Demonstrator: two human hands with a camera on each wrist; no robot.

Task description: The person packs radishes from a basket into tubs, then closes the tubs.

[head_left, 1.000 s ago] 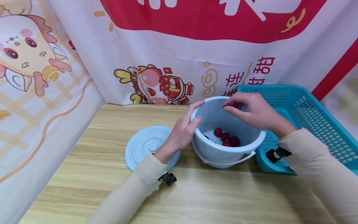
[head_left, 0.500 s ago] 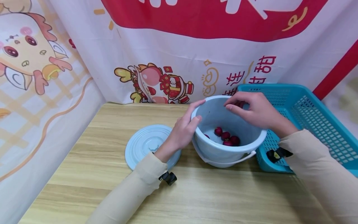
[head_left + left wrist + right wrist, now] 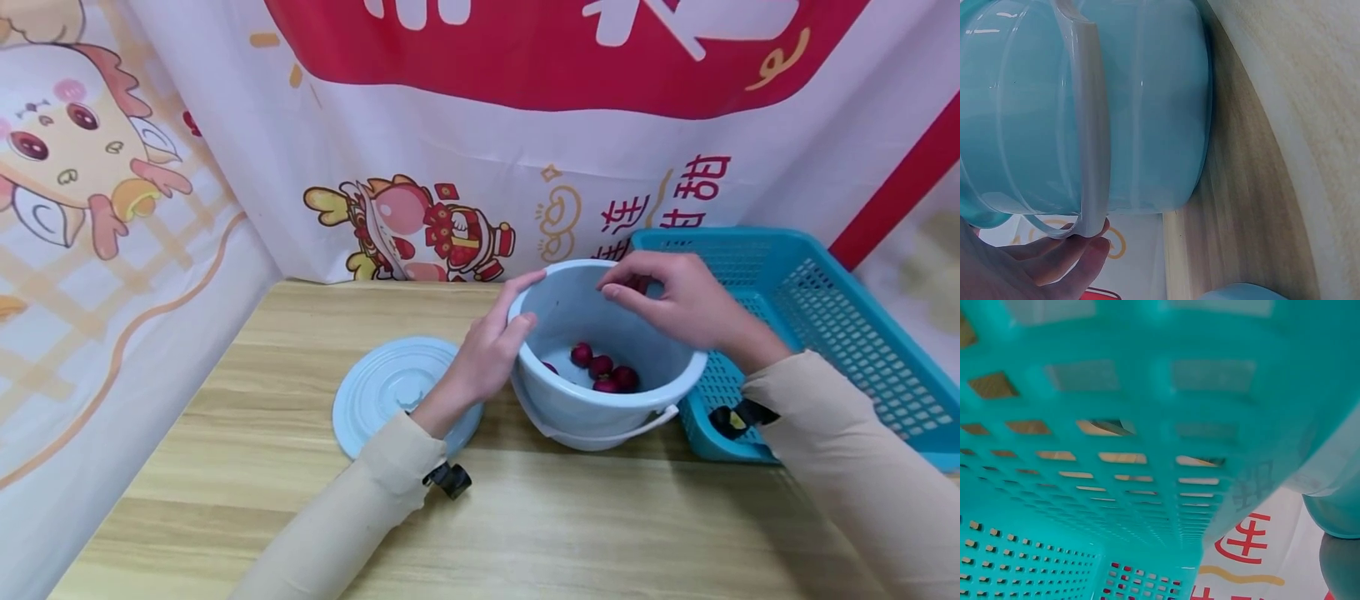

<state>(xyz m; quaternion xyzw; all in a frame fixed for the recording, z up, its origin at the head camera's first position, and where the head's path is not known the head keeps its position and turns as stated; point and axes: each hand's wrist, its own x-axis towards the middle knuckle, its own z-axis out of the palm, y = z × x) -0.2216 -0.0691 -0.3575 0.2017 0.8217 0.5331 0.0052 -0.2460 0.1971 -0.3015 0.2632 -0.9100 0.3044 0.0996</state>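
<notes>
A light blue bucket (image 3: 592,417) stands on the table, its pale carrying handle (image 3: 1091,125) hanging down along the outside. Several small, dark red, round fruits (image 3: 602,367) lie on its bottom; their kind is unclear. My left hand (image 3: 483,354) grips the bucket's left rim, thumb over the edge and fingers along the outer side. Across the back right rim reaches my right hand (image 3: 671,300), fingers bent down over the opening. Something dark shows beneath those fingers, and whether it is a fruit or shaded fingers is hidden.
A round light blue lid (image 3: 386,392) lies left of the bucket, partly under the left forearm. On the right stands a teal perforated basket (image 3: 817,242), close against the bucket. A printed cloth (image 3: 465,133) hangs behind the wooden table (image 3: 225,467).
The view has shifted slightly. Both hands, the bucket and the fruits keep the same positions relative to each other.
</notes>
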